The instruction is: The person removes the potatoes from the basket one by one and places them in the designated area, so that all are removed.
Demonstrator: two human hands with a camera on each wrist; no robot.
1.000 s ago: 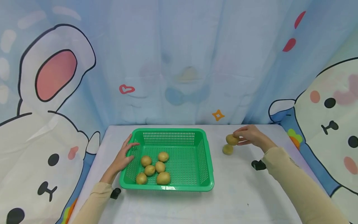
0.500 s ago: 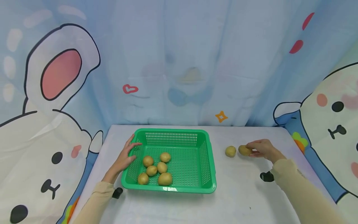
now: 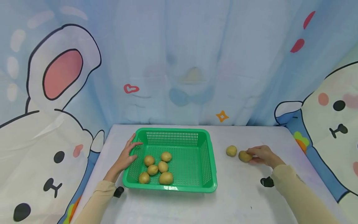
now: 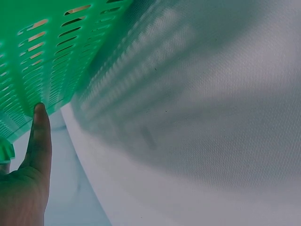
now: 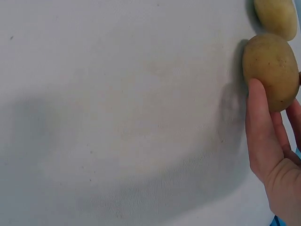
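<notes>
On the white table, my right hand (image 3: 264,155) pinches a potato (image 3: 245,156) by its right end. Just left of it lies a second potato (image 3: 231,151), a small gap between the two. In the right wrist view, the thumb presses one side of the held potato (image 5: 270,70) and other fingers reach round the far side. My left hand (image 3: 123,160) grips the left rim of a green plastic basket (image 3: 193,161), thumb and one finger over the edge. The left wrist view has a straight finger (image 4: 41,136) along the slotted outer wall.
Several potatoes sit in the basket's left half, a larger potato (image 3: 166,178) nearest its front wall. Behind the table (image 3: 201,208) hangs a blue curtain (image 3: 190,46) with cartoon animals. A black wrist device (image 3: 267,182) shows under the right sleeve.
My right hand has lowered its potato from above the other one to the table on that one's right side. The left hand keeps its grip on the basket; the head view has shifted slightly.
</notes>
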